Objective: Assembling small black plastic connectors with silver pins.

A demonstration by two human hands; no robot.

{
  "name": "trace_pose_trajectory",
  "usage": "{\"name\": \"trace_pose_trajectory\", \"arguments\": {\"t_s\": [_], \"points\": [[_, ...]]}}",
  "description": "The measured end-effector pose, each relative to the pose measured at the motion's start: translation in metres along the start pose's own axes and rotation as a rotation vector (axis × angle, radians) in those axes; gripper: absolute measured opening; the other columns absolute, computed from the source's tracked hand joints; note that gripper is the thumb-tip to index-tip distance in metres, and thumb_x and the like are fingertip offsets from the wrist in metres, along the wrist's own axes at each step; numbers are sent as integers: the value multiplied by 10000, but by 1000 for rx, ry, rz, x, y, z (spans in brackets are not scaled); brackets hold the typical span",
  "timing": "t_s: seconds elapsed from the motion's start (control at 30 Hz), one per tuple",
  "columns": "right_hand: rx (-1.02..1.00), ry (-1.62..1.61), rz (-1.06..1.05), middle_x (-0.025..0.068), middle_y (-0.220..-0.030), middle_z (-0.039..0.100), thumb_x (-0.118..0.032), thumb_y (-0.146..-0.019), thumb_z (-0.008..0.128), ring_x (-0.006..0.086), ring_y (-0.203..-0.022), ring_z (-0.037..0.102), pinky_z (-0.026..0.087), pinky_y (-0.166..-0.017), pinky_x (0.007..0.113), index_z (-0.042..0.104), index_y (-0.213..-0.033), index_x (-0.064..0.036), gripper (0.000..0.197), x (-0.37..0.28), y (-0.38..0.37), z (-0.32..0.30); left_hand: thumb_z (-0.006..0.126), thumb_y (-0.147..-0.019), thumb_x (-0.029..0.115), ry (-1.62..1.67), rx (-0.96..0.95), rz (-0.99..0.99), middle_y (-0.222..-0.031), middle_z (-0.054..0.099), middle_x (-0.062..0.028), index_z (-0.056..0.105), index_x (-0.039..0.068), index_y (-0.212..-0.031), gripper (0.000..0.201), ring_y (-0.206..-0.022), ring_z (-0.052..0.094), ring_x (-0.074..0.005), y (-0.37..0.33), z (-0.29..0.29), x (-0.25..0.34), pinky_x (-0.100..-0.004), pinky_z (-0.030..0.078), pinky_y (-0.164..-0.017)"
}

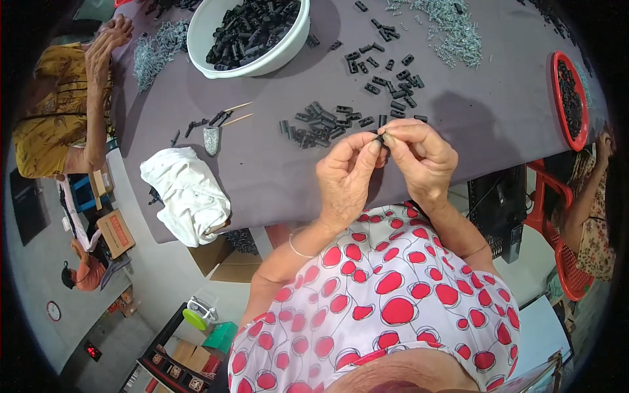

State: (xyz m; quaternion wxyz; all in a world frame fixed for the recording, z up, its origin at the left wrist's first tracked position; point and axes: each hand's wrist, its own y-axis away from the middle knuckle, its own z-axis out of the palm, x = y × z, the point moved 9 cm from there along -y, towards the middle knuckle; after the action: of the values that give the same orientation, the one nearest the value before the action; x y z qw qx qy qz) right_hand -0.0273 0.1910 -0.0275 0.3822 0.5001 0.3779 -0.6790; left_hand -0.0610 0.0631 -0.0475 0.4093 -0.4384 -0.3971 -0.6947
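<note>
Close together at the table's near edge, my left hand [351, 169] and my right hand [422, 157] pinch a small black plastic part [381, 138] between thumbs and fingertips. Most of that part is hidden by the fingers. Just beyond my hands lies a loose group of black plastic pieces [321, 124], short and tube-like. More black pieces [400, 85] are scattered farther up the table. A heap of small metal springs [452, 29] lies at the far right of them.
A white bowl [298, 46] full of black parts stands at the far left. Nearer are a white cloth [187, 196], wooden sticks [237, 120] and a grey pointed piece [211, 141]. A red tray [559, 98] sits at right. Other people sit left [65, 105] and right [590, 216].
</note>
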Motion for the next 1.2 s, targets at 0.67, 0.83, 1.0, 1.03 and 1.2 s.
{"name": "trace_pose_trajectory", "arguments": {"t_s": [0.67, 0.83, 1.0, 1.03, 1.2], "points": [[-192, 515, -435, 129, -1012, 610, 64, -632, 733, 176, -737, 555, 481, -607, 263, 565, -1037, -7, 444, -32, 3, 16, 623, -887, 117, 337, -203, -499, -944, 692, -120, 682, 4, -995, 167, -837, 668, -160, -3, -2, -18, -268, 543, -736], [-260, 508, -428, 128, -997, 614, 67, -634, 734, 178, -736, 564, 483, -608, 261, 567, -1039, -4, 443, -33, -1, 15, 583, -884, 94, 350, -234, -550, -1007, 678, -160, 672, -21, -1015, 195, -919, 663, -246, 0, -4, -22, -399, 523, -863], [-282, 459, -415, 119, -983, 609, 75, -630, 723, 166, -734, 581, 499, -620, 254, 568, -1022, 7, 427, -31, 1, 14, 595, -870, 77, 341, -225, -553, -1015, 675, -166, 671, -38, -1002, 191, -942, 661, -261, 0, -4, -20, -405, 522, -880], [-283, 457, -414, 119, -983, 609, 75, -630, 723, 166, -734, 581, 499, -620, 254, 568, -1022, 7, 427, -32, 1, 15, 598, -863, 64, 322, -223, -547, -1015, 674, -167, 672, -42, -997, 187, -948, 660, -266, 0, -4, -19, -403, 524, -883], [-194, 462, -387, 131, -1019, 596, 103, -646, 687, 140, -708, 581, 509, -624, 249, 564, -1027, 17, 410, -30, 7, 14, 622, -870, 62, 374, -215, -553, -961, 686, -116, 679, -16, -990, 155, -853, 664, -160, 0, 1, -17, -275, 552, -754]]}}
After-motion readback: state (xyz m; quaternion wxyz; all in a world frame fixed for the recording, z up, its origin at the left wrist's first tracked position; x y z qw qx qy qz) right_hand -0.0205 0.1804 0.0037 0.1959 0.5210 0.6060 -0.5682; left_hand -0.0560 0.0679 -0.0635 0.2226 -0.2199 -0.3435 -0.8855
